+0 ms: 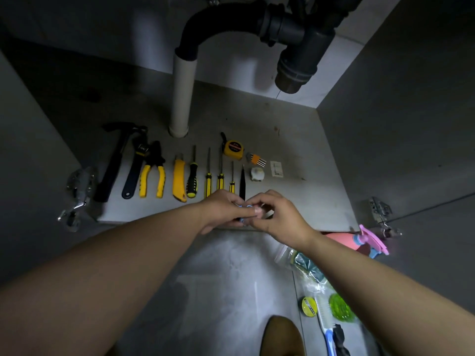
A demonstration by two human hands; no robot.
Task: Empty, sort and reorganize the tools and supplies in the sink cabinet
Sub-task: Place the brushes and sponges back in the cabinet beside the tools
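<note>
Grey cabinet floor (295,140), front edge running left-right under both hands. Open room: right third of the floor past the switch plate (277,169), plus the strip behind the tool row either side of the white pipe (183,96). Black trap (295,62) hangs over the back right. Hinges at both side walls, left hinge (79,186), right hinge (380,210).

Tool row near the front edge, long axes front-to-back, handles toward the edge, tips toward the back wall: hammer (113,163) tilted with its head back-right, wrench (135,170), pliers (153,173), utility knife (179,179), black-and-yellow screwdriver (192,179), thin screwdrivers (208,181), black pointed tool (242,183). Behind them: tape measure (233,149), hex keys (257,159), white roll (257,174).

Left hand (223,209) and right hand (280,217) meet over the front edge, fingers curled, both pinching a small blue item (243,206). It is mostly covered; its axis and heading cannot be told.

Outside on the tile, right side: pink spray bottle (359,241) lying down, clear bag (305,265), yellow tape roll (309,306), green scrubber (340,307), brush (325,319).
</note>
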